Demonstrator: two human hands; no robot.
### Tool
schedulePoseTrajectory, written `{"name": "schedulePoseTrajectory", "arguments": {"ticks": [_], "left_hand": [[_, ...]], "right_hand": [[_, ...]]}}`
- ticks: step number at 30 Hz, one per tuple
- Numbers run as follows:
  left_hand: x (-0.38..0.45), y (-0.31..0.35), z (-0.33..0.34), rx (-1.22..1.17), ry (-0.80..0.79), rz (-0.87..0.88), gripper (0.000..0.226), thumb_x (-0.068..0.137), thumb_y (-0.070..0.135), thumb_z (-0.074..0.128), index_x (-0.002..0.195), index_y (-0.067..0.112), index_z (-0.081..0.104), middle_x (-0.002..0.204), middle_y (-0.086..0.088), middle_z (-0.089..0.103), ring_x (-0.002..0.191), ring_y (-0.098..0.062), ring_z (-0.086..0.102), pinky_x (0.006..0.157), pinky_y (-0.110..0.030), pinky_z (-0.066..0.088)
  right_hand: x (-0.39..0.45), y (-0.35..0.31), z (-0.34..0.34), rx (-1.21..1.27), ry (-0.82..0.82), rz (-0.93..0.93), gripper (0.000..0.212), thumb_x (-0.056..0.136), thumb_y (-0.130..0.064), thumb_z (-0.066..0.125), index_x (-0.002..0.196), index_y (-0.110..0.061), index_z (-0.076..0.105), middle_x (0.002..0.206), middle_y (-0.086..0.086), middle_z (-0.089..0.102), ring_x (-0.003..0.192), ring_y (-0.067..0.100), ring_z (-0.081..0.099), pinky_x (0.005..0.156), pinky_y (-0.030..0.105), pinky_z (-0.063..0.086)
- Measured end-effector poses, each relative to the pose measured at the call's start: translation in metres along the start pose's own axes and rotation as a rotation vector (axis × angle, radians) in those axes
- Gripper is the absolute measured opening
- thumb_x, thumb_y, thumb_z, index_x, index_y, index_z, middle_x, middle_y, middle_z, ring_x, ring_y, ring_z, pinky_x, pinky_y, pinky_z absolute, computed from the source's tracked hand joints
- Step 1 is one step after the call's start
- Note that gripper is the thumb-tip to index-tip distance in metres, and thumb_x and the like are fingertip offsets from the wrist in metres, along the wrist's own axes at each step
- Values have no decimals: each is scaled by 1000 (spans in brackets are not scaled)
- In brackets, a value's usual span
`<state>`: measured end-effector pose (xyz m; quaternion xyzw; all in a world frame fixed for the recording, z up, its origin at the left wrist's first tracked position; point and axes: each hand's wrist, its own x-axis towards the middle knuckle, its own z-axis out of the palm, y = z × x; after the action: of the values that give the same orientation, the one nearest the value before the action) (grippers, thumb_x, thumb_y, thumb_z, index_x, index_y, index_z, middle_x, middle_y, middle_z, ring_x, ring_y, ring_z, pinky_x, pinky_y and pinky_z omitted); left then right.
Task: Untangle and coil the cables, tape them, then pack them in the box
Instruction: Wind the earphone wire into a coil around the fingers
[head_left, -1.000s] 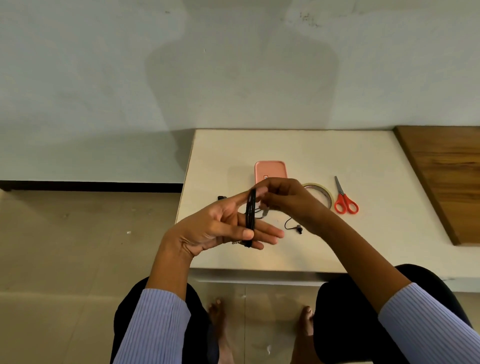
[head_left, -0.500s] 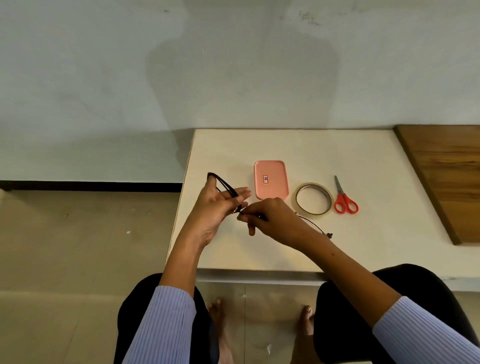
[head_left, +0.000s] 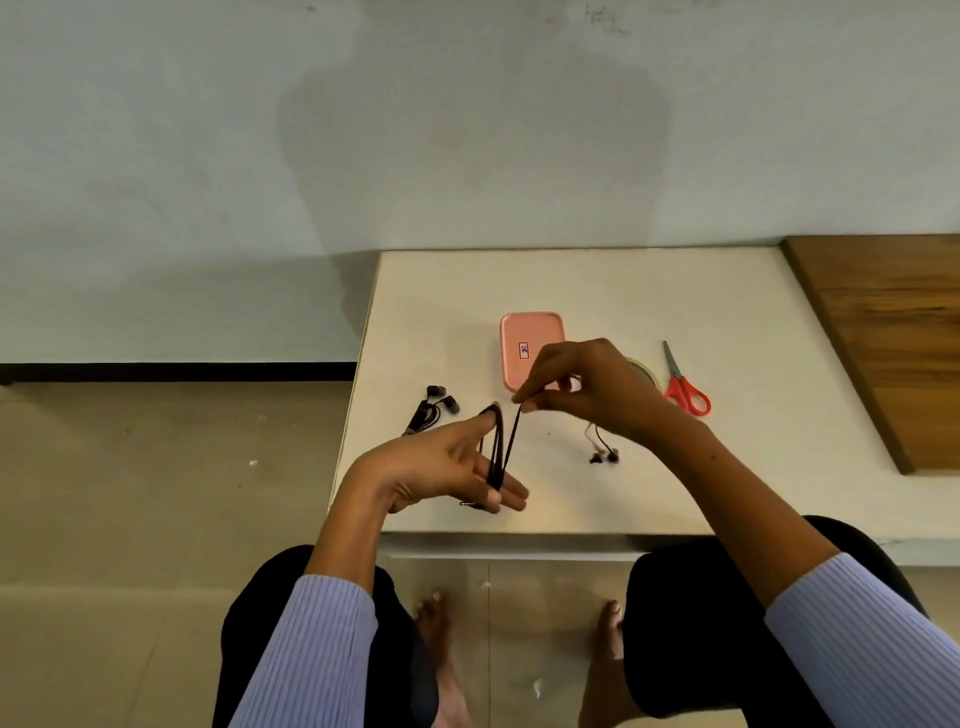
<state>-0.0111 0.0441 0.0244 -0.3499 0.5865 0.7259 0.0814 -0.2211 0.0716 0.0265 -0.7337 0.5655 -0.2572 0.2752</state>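
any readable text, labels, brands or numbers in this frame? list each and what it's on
Small red and blue sticker on the lid of the pink box: some mark is printed on it, too small and blurred to read.
Scissors, tape roll, cable, table: no text visible.

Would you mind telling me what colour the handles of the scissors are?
The scissors have red-orange handles, seen clearly in the head view.

the right hand (head_left: 587, 387) hides most of the tape roll (head_left: 647, 371).
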Motion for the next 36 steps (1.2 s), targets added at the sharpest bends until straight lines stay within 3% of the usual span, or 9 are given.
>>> {"name": "schedulePoseTrajectory", "arguments": {"ticks": [3,7,12,17,20,23,27,32,36], "left_hand": [[-4,3,0,-35,-158,57,94,86,-14,53,150,31,1,117,-23,64,111,-32,62,96,-38,49],[-8,4,1,-59,-315,121,91,86,-14,51,148,34,5,121,-28,60,114,-36,59,96,-36,48],[-14,9,-4,-161,-341,312,84,86,-13,47,146,35,12,123,-27,59,115,-35,59,94,-33,48],[-18,10,-7,-319,-164,430,79,85,-13,45,146,30,18,120,-23,62,115,-32,60,90,-31,50],[-14,10,-7,-373,-29,415,82,86,-12,48,148,26,11,118,-23,64,114,-30,61,89,-31,51],[-12,12,-7,-430,117,417,81,84,-11,50,145,25,11,115,-22,66,108,-27,65,85,-28,53],[-6,8,-11,-433,362,404,85,89,-12,48,150,22,0,111,-15,69,103,-24,67,79,-26,55],[1,7,-7,-307,552,375,87,90,-7,52,149,25,-2,111,-7,70,102,-14,68,79,-20,55],[9,3,-1,-85,572,296,91,91,-3,54,148,31,-8,123,-7,64,110,-11,63,96,-31,49]], "right_hand": [[0,4,0,94,76,37,12,79,-14,73,90,-18,75,84,3,68,73,15,54,65,18,41],[5,7,3,238,86,96,13,82,-11,69,89,-21,72,88,-2,67,81,10,61,75,19,49],[5,5,5,369,73,183,11,87,-17,64,91,-24,71,89,-4,71,82,16,64,68,21,51],[1,-6,18,669,-1,304,13,90,-19,60,91,-22,73,80,4,70,72,22,52,62,24,46],[0,-12,31,709,-128,344,22,94,-10,53,98,-18,73,84,22,65,74,24,53,65,28,46],[0,-19,31,699,-202,380,33,93,3,43,100,-12,71,75,10,64,63,14,44,54,19,37],[-1,-24,33,613,-267,378,20,95,-14,54,84,-16,71,57,-9,61,50,7,39,52,26,35],[0,-25,36,497,-280,366,20,94,-18,56,103,-10,71,65,-3,64,49,6,44,46,17,37],[-2,-22,32,353,-337,363,23,92,-22,59,102,-6,71,63,-2,65,52,8,50,56,15,44]]}}
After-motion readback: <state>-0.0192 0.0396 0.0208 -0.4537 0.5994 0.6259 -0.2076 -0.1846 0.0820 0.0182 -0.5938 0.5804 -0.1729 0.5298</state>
